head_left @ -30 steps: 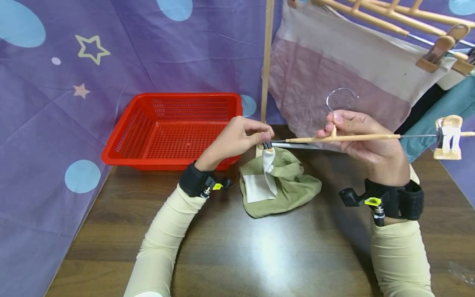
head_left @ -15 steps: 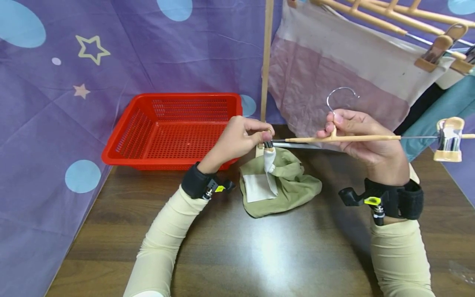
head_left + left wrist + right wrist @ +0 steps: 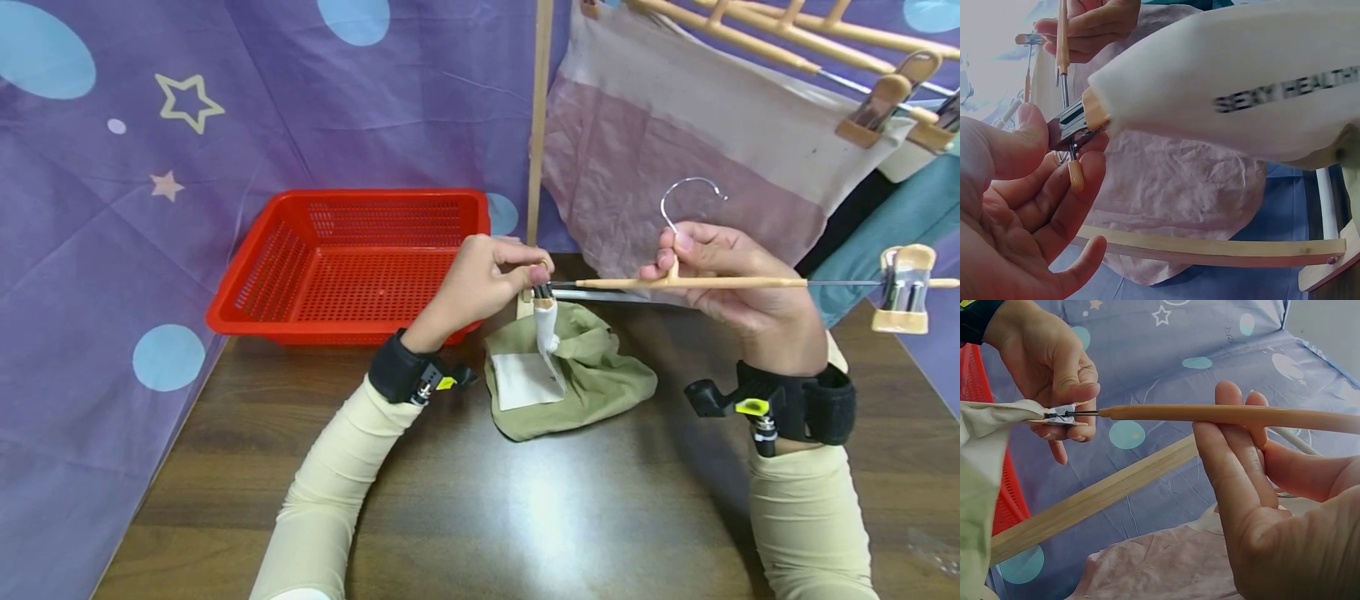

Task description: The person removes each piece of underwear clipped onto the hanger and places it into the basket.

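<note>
My left hand [image 3: 487, 279] pinches the left clip [image 3: 1071, 120] of a clip hanger [image 3: 622, 283] between thumb and fingers. That clip's jaws sit on a twisted white edge of an olive-green cloth [image 3: 607, 375], which hangs down to the table. A white panel [image 3: 1210, 81] on the cloth carries dark printed letters in the left wrist view. My right hand [image 3: 738, 275] holds the hanger's middle, thumb and fingers around the base of the metal hook [image 3: 693, 180]. At the hanger's right end, the other clip [image 3: 903, 287] bears no cloth.
A red plastic basket [image 3: 262, 275] stands on the wooden table [image 3: 450, 500] at the back left. Behind my right hand hang a pink-and-white cloth [image 3: 675, 133] and other cloths on clip hangers [image 3: 765, 50]. A wooden post [image 3: 538, 125] rises beside them.
The hanger's right-end clip has dipped slightly and turned a little. The green cloth has swung slightly to the right. Both hands have stayed almost in place.
</note>
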Motion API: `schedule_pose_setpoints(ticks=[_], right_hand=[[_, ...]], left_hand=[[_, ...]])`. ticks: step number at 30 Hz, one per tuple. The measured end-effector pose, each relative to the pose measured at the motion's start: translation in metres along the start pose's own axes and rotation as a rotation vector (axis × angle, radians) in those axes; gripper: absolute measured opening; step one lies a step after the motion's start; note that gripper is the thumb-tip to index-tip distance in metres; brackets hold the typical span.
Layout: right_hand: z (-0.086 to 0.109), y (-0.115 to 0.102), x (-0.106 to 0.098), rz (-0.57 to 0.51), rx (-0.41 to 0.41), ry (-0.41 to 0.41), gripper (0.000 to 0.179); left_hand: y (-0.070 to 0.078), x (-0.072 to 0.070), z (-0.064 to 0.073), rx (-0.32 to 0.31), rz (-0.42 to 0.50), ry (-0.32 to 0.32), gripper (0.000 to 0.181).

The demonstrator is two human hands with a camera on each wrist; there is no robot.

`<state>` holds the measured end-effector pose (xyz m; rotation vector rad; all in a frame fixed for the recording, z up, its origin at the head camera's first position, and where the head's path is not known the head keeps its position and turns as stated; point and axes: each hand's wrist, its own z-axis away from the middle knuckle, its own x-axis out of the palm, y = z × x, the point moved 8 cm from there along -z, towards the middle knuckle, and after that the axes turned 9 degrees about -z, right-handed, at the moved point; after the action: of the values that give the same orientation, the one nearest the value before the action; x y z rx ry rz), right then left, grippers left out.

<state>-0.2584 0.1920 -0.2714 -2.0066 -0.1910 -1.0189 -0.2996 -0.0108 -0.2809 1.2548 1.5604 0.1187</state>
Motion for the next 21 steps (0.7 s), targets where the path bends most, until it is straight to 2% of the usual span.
schedule_pose_setpoints(ticks=[7,9,13,21], right_hand=[[0.0001,0.0012,-0.0001,0.014,0.006,0.004,0.038],[0.0000,0.0013,-0.0014,0.021,0.013,0.040,0.037],[0.0001,0.0014,-0.0023,0.052,0.007,0.064,0.036],[-0.0003,0.0030,-0.0010,-0.001,-0.002,0.064,0.038]], left_hand=[[0.0014,-0.0010,0.0010,0.030,-0.013,0.034,0.007],[0.0015,-0.0013,0.0009,0.035,-0.011,0.041,0.008],[-0.0002,-0.0001,0.0004,0.019,-0.004,0.033,0.008],[-0.0025,0.0021,0.0002,-0.008,0.012,0.006,0.009]])
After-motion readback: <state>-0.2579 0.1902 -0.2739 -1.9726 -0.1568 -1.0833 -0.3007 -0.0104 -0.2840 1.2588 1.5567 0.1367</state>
